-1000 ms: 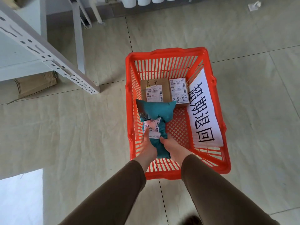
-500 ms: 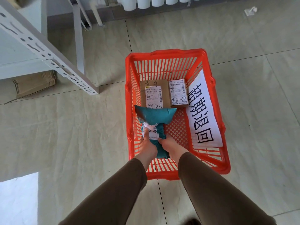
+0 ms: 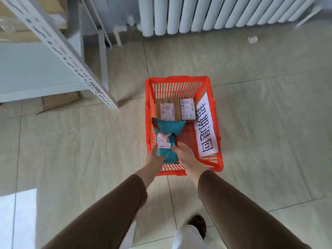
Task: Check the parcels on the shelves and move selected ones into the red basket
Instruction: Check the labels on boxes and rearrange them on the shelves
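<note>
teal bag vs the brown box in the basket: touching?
Cannot tell. In the head view the teal bag's far end overlaps the near edge of the brown box, but whether it rests on the box or hangs above it is not visible.

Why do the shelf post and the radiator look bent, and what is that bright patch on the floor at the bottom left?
Head view: the wide-angle lens bows straight lines, so the shelf post leans and the radiator fans out. The pale patch looks like daylight falling on the glossy floor tiles. The light is soft, with faint shadows. The picture's edges smear slightly, while the teal parcel in the red basket stays fairly sharp.
</note>
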A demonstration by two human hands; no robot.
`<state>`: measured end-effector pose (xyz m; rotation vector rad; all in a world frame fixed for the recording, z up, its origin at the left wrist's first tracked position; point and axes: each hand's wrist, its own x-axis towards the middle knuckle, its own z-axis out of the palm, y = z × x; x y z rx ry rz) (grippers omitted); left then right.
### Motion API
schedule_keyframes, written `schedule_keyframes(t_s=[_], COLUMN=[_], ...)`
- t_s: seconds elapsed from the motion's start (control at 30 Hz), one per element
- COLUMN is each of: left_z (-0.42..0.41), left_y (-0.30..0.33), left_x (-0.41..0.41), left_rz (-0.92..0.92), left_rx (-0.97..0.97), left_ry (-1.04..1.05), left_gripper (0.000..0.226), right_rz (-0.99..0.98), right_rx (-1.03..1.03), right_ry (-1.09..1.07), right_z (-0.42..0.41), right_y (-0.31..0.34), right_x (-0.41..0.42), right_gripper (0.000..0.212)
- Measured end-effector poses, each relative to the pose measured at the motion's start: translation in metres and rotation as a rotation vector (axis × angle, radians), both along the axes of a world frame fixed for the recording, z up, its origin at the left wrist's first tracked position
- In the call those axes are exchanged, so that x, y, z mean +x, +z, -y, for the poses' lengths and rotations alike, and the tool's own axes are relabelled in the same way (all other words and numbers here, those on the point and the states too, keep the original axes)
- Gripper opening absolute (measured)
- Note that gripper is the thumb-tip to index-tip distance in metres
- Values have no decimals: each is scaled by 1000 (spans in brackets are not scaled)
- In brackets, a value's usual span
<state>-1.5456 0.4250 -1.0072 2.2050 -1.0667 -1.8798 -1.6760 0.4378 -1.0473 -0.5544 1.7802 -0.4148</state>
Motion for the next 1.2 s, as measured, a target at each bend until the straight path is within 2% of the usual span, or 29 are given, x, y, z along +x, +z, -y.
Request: schedule_keyframes(t_s=[0.1, 0.17, 0.3, 0.43, 0.6, 0.7, 0.87, 1.2], left_z=[6, 14, 29, 47, 50, 43, 28, 37], left_y=[91, 159, 281, 403, 560, 635, 724, 851], left_x=[18, 30, 67, 109, 171, 213, 299, 476], left_rz=[-14, -20, -40, -96, -143, -143, -146, -185], left_rx=[-77, -120, -248, -383, -610, -747, -900, -1152], left_ry=[-26, 16, 54, 118, 171, 177, 212, 104], left_gripper=[60, 62, 65, 52, 40, 37, 28, 17], right_rz=[30, 39, 43, -50, -35, -7, 20, 17], right_rx=[-52, -82, -166, -364, -581, -708, -899, -1158], right_ry=[38, 76, 92, 166, 307, 410, 524, 526], right_z=[7, 15, 30, 49, 71, 75, 73, 77], right_y=[84, 184, 328, 466, 613, 684, 779, 893], right_x=[7, 21, 41, 66, 112, 150, 226, 389], right_gripper=[44, 43, 30, 22, 18, 20, 21, 26])
